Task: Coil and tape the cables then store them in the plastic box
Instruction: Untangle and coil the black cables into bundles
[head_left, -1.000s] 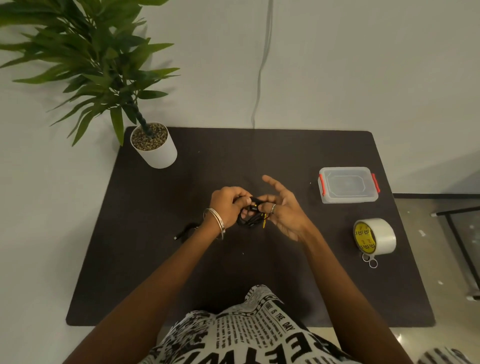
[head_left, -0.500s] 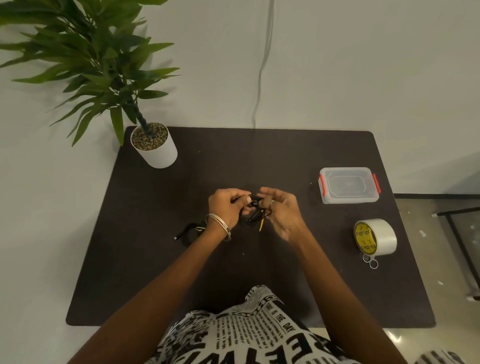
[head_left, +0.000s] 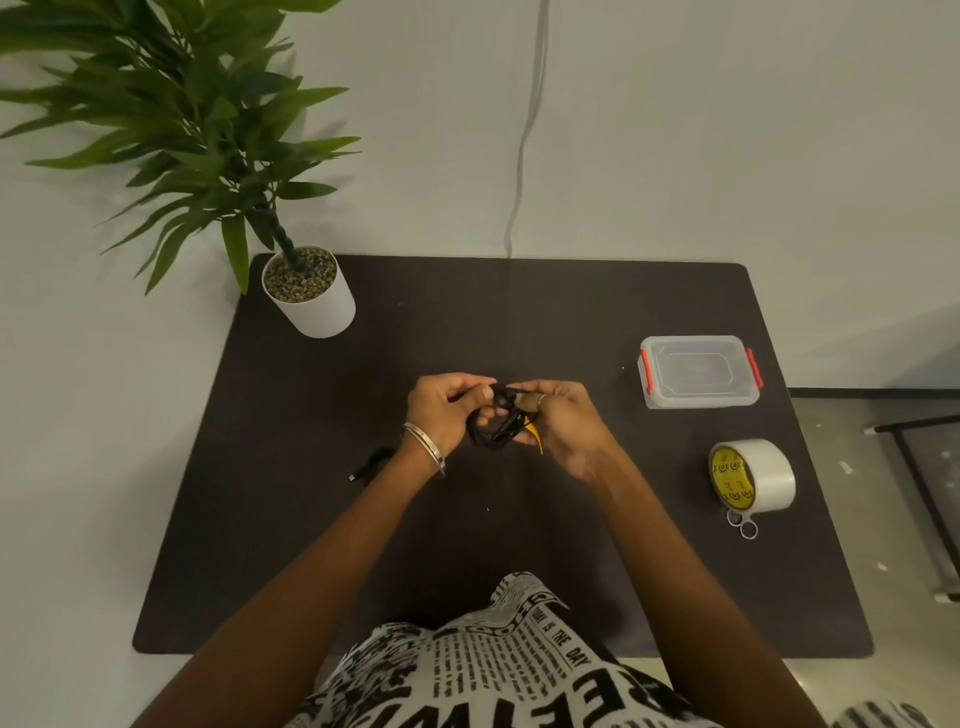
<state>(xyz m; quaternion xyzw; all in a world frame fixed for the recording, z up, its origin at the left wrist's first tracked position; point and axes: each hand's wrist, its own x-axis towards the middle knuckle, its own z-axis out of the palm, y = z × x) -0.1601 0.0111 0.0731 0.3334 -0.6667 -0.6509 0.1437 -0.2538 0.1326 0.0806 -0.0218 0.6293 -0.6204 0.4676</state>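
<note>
Over the dark mat, left hand (head_left: 441, 413) and right hand (head_left: 558, 421) both grip the black cable (head_left: 496, 428); the tape (head_left: 753, 475) sits nearer the right hand.

A black cable (head_left: 496, 426) with a yellow tip. A dark brown, nearly black table (head_left: 519, 545). A clear box (head_left: 698, 371) with red-orange clips. A whitish tape roll (head_left: 763, 475) with a yellow core printed in black. A white pot (head_left: 317, 304) with green leaves and brown pebbles. A silver bangle (head_left: 423, 447). White clothing (head_left: 493, 670) with black newspaper print.
</note>
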